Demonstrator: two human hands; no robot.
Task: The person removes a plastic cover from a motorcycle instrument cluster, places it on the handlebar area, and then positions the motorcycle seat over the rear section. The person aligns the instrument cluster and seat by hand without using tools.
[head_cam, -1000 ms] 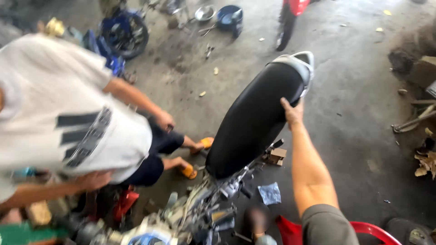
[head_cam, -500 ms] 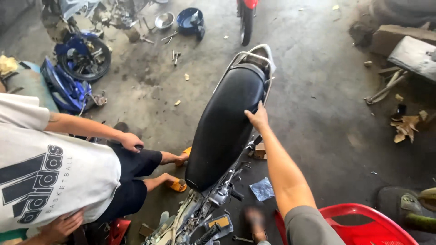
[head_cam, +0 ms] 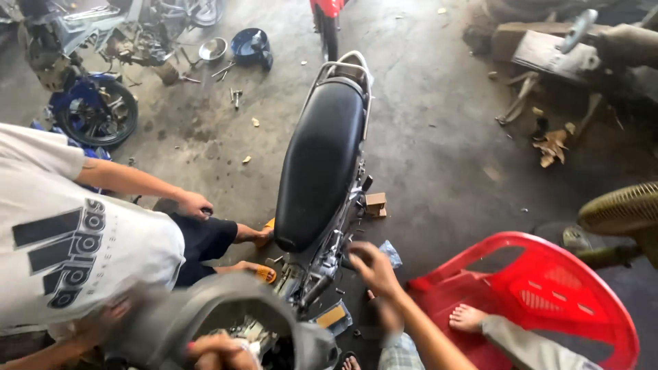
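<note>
A stripped motorbike with a long black seat (head_cam: 319, 161) stands on the concrete in the middle. My right hand (head_cam: 373, 268) is beside its frame, just below the front of the seat, fingers apart and holding nothing. My left hand (head_cam: 214, 348) grips the lower edge of a curved grey body panel (head_cam: 205, 305) at the bike's front. A co-worker in a white shirt (head_cam: 62, 240) crouches on the left. One of their hands (head_cam: 194, 204) rests near their knee, and the other (head_cam: 103, 318), blurred, is on the same grey panel.
A red plastic chair (head_cam: 548, 274) stands at right, with a bare foot (head_cam: 469, 317) at its edge. A small wooden block (head_cam: 375, 203) lies by the bike. A blue wheel (head_cam: 96, 113), bowls (head_cam: 248, 44) and loose parts sit at the back left, with wood scraps (head_cam: 552, 147) at right.
My right hand has left the seat's edge and dropped to the frame below the seat front. The view has tilted down, bringing the grey panel and my left hand into sight.
</note>
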